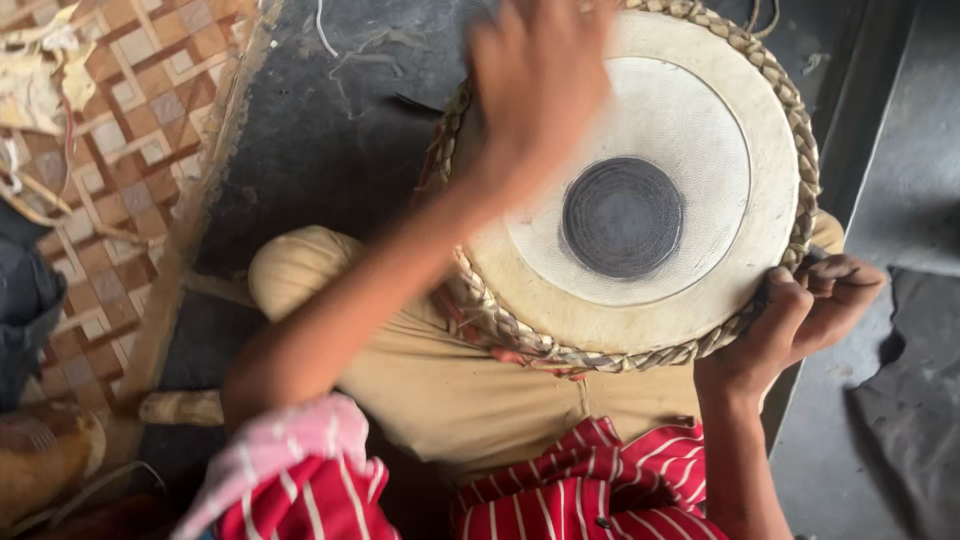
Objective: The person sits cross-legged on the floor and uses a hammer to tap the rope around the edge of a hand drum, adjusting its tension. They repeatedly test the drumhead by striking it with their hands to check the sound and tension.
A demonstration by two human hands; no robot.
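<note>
We look straight down on a drum (640,190) resting on the person's lap, its round pale skin facing up and filling the upper middle of the view. At the centre of the skin sits a dark round patch (622,217), ringed by a lighter inner circle. A braided rim (520,335) of plaited pale strips runs all the way round the edge of the head.

Our left hand (535,95) hangs over the drum at about ten o'clock of the skin, the forearm reaching in from seven o'clock. The hand is smeared with motion blur, so we cannot tell whether its fingers are spread or pressed together, nor whether it touches the skin; it seems to hold nothing.

Our right hand (810,305) sits at about four o'clock of the drum, curled against the braided rim. Its fingers are bent and pressed close together, wrapped round the edge of the drum, with the thumb lying against the plait.

Below the drum, at six o'clock, we see tan trousers (440,370) over the folded legs and a red shirt with white stripes (590,480). At nine o'clock of the view lies a woven mat (130,130) in a brown and cream check, and the dark floor (320,130) lies between it and the drum. A grey cloth (910,400) lies at four o'clock of the view, just beside the right hand
</note>
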